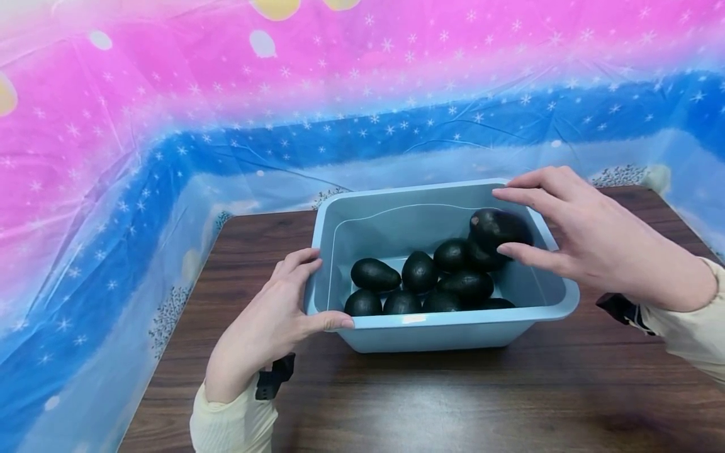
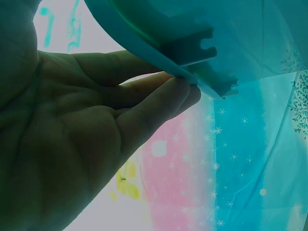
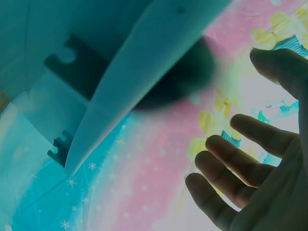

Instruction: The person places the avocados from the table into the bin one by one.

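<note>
A light blue plastic tub holds several dark avocados. At its near left corner my left hand grips the rim, thumb along the front edge and fingers at the left side. The left wrist view has those fingers against the rim from outside. Over the tub's right end, my right hand is spread with nothing in its grasp. One avocado sits higher than the others, close by the right thumb. In the right wrist view that avocado is blurred beyond the rim, apart from the fingers.
The tub stands on a dark wood-grain table. Behind and to the left hangs a pink and blue snowflake-printed cloth. Each wrist wears a black strap, the left strap just below the hand.
</note>
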Motion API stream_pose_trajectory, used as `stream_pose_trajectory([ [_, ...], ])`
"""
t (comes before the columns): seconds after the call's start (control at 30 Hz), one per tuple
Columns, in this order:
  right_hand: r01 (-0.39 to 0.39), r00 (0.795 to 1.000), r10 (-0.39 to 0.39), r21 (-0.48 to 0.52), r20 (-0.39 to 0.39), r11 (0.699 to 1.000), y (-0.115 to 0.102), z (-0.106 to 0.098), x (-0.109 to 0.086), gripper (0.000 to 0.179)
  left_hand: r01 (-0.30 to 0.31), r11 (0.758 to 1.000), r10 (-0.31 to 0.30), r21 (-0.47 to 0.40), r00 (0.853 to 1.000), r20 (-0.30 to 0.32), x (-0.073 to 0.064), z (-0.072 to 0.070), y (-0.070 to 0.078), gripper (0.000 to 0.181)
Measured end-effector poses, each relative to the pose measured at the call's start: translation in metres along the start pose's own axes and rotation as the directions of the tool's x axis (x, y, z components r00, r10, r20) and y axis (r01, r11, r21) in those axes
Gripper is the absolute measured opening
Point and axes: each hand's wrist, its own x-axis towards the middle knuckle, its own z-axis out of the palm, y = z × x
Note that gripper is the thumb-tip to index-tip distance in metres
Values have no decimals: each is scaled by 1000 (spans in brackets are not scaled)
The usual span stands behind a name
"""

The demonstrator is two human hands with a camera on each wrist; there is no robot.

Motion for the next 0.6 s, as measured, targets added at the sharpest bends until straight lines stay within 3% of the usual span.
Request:
stream_pose_trajectory([
  [0.3,-29,1000,29,-6,-7,1000,1,-1,-6,75,-13,1000,13,0,1000,11,2,1,1,106],
  [0.43,-50,999,50,1,-13,999,3,-3,-13,61,-20,1000,20,-4,1000,20,4,1,2,106],
  [0.6,-122,992,122,10,-36,993,9,-11,-22,63,-23,1000,23,-5,999,24,7,3,1,106],
])
